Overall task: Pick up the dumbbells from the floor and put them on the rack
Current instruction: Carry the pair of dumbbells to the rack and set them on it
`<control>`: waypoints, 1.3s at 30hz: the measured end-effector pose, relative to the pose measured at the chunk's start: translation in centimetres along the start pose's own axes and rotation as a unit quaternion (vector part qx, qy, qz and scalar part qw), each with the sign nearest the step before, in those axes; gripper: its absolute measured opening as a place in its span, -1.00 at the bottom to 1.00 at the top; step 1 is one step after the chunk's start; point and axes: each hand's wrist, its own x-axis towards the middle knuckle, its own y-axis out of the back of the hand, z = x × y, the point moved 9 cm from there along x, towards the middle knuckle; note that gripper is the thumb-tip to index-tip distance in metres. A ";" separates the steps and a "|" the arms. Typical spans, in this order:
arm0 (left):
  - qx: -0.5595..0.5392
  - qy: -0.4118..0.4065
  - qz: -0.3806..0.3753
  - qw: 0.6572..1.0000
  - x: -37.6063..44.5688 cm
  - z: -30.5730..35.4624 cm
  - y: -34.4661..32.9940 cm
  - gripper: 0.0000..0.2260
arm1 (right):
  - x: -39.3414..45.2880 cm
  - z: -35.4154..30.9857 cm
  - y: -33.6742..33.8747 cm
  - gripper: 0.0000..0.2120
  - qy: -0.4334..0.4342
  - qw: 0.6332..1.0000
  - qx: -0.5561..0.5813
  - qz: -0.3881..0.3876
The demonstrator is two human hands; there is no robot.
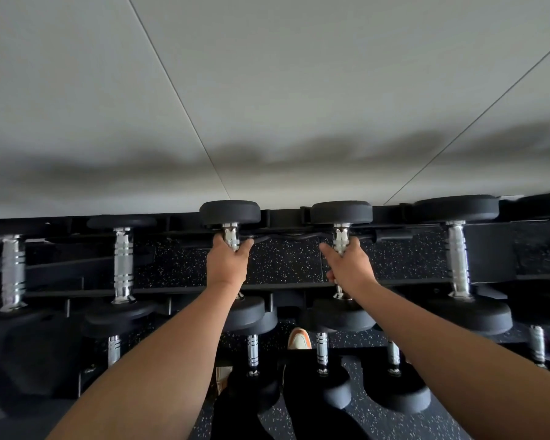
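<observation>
Two black round-headed dumbbells with chrome handles lie across the top tier of the black rack (286, 214), side by side. My left hand (227, 265) is wrapped around the handle of the left dumbbell (230, 212). My right hand (346, 265) grips the handle of the right dumbbell (341, 212). Each dumbbell's far head sits at the rack's back rail and its near head rests at the front rail, partly hidden by my forearms.
More dumbbells (123, 265) fill the top tier on both sides, a bigger one (458, 258) to the right. A lower tier holds several smaller dumbbells (253, 350). Behind the rack stands a pale wall (267, 90). Speckled black floor (378, 420) and my shoe (299, 339) show below.
</observation>
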 end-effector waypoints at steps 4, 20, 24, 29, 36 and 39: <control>-0.038 0.005 -0.039 0.999 -0.2 -0.1 -0.4 -0.58 | -0.3 -0.2 0.1 -0.50 -0.007 0.999 -0.032 -0.029; 0.054 -0.042 -0.055 0.996 -2.4 -0.7 2.2 -0.52 | -1.8 -1.8 0.9 -0.43 0.018 0.991 -0.130 -0.037; 0.035 -0.068 -0.039 0.996 -2.9 -1.2 3.3 -0.67 | -2.7 -2.0 1.4 -0.52 0.038 0.990 -0.137 -0.008; 0.055 -0.098 -0.036 0.993 -4.1 -0.9 4.8 -0.57 | -5.6 -2.9 2.1 -0.48 0.071 0.988 -0.132 0.031; 0.048 -0.172 -0.041 0.983 -7.3 0.6 7.1 -0.55 | -12.1 -4.1 1.5 -0.37 0.113 0.982 -0.134 0.070; 0.031 -0.190 -0.053 0.980 -9.2 1.4 8.6 -0.53 | -15.0 -5.0 0.9 -0.36 0.122 0.980 -0.132 0.082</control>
